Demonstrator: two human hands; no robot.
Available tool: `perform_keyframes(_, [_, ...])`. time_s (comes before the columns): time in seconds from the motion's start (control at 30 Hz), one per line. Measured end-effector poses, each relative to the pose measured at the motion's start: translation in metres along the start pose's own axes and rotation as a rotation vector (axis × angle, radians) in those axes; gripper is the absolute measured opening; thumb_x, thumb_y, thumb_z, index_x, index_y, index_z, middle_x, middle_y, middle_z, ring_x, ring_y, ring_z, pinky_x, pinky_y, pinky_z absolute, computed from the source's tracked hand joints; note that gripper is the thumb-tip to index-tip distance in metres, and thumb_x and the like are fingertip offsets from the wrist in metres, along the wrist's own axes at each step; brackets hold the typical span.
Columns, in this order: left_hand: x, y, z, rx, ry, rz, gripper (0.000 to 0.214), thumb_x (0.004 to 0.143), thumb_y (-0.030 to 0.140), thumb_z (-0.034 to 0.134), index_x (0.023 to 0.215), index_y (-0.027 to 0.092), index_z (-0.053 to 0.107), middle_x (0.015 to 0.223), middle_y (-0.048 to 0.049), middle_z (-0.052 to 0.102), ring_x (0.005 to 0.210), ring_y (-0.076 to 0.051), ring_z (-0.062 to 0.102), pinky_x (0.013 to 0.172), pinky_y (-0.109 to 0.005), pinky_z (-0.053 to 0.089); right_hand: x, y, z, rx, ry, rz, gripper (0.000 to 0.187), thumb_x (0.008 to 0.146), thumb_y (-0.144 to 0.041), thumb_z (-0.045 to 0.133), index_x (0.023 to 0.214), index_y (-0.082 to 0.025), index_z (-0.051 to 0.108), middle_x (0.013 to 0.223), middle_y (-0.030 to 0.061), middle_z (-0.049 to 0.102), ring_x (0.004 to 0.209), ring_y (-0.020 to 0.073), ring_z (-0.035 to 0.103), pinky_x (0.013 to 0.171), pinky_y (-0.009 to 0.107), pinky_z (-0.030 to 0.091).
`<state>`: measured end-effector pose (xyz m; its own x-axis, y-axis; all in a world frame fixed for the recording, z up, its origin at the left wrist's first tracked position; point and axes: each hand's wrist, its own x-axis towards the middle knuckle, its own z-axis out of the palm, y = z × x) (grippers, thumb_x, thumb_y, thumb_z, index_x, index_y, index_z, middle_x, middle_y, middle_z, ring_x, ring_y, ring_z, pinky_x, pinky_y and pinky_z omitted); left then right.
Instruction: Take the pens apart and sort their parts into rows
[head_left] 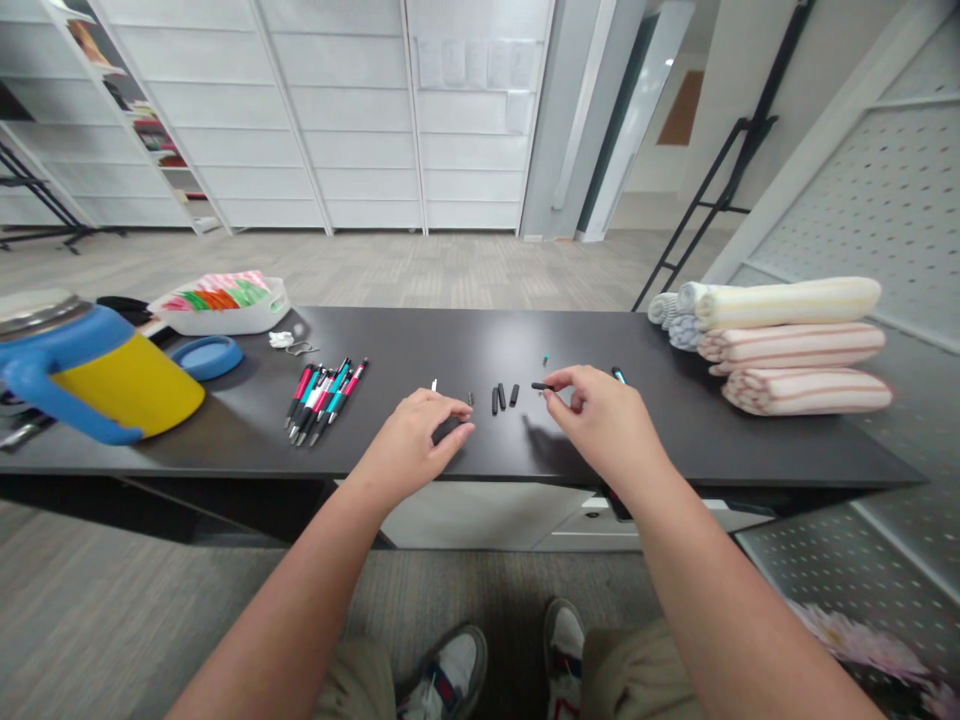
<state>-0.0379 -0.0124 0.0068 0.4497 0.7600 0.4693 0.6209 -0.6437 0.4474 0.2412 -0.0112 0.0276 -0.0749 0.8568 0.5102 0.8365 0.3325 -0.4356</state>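
Observation:
My right hand (604,410) pinches a small black pen grip (540,386) between thumb and fingertips, just above the table. My left hand (416,435) rests on the dark table, its thumb and forefinger apart with a dark gap between them. A thin white piece (433,385) pokes up behind its knuckles; whether it touches the hand I cannot tell. Between the hands lie several black pen grips (502,397). A tiny metal pen tip (471,398) is by my left fingertips. Farther back is a small green-ended part (546,360). A blue-ended pen (619,375) is partly hidden behind my right hand.
Assembled pens (326,400) lie in a bunch on the left. Beyond them are a yellow-and-blue jug (127,385), a blue lid (208,357), a white basket (225,318) and a small white item (281,340). Rolled cloths (795,345) are stacked at the right end of the table (420,340).

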Motion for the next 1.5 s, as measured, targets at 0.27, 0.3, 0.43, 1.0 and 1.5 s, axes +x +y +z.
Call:
perform_keyframes(0.27, [0.001, 0.003, -0.001, 0.078, -0.114, 0.092, 0.017, 0.100, 0.030, 0.060, 0.107, 0.026, 0.075, 0.110, -0.0052, 0.079, 0.110, -0.027, 0.065, 0.101, -0.047, 0.048, -0.003, -0.003, 0.017, -0.052, -0.113, -0.035, 0.018, 0.092, -0.020, 0.063, 0.104, -0.022, 0.076, 0.100, 0.0059, 0.078, 0.080, 0.0204, 0.069, 0.078, 0.034, 0.051])
perform_keyframes(0.3, [0.001, 0.003, -0.001, 0.080, -0.118, 0.095, 0.017, 0.100, 0.030, 0.060, 0.107, 0.026, 0.075, 0.111, -0.0052, 0.079, 0.111, -0.027, 0.065, 0.101, -0.047, 0.048, -0.003, -0.003, 0.018, -0.048, -0.117, -0.033, 0.017, 0.092, -0.019, 0.063, 0.103, -0.022, 0.076, 0.100, 0.0057, 0.078, 0.080, 0.0202, 0.069, 0.078, 0.033, 0.051])
perform_keyframes(0.43, [0.002, 0.004, -0.001, 0.085, -0.122, 0.094, 0.018, 0.100, 0.030, 0.060, 0.107, 0.026, 0.076, 0.113, -0.0053, 0.079, 0.112, -0.026, 0.065, 0.102, -0.047, 0.047, -0.003, -0.001, 0.020, -0.052, -0.097, -0.042, 0.014, 0.093, -0.020, 0.064, 0.103, -0.021, 0.074, 0.100, 0.0054, 0.077, 0.087, 0.0211, 0.070, 0.080, 0.033, 0.051])
perform_keyframes(1.0, [0.000, 0.009, -0.003, 0.087, -0.143, 0.108, 0.014, 0.097, 0.029, 0.063, 0.105, 0.027, 0.075, 0.120, -0.0032, 0.079, 0.118, -0.028, 0.064, 0.104, -0.049, 0.044, -0.007, -0.015, 0.035, -0.170, -0.190, -0.052, 0.014, 0.097, -0.019, 0.067, 0.108, -0.023, 0.074, 0.109, 0.0056, 0.076, 0.097, 0.0236, 0.070, 0.081, 0.034, 0.051])
perform_keyframes(1.5, [0.000, 0.010, -0.004, 0.101, -0.186, 0.118, 0.024, 0.097, 0.034, 0.063, 0.117, 0.029, 0.075, 0.131, -0.0042, 0.075, 0.130, -0.031, 0.060, 0.110, -0.053, 0.043, -0.008, -0.023, 0.043, -0.209, -0.185, -0.244, 0.029, 0.102, -0.038, 0.062, 0.124, -0.025, 0.077, 0.127, 0.0099, 0.074, 0.119, 0.0315, 0.056, 0.099, 0.047, 0.048])
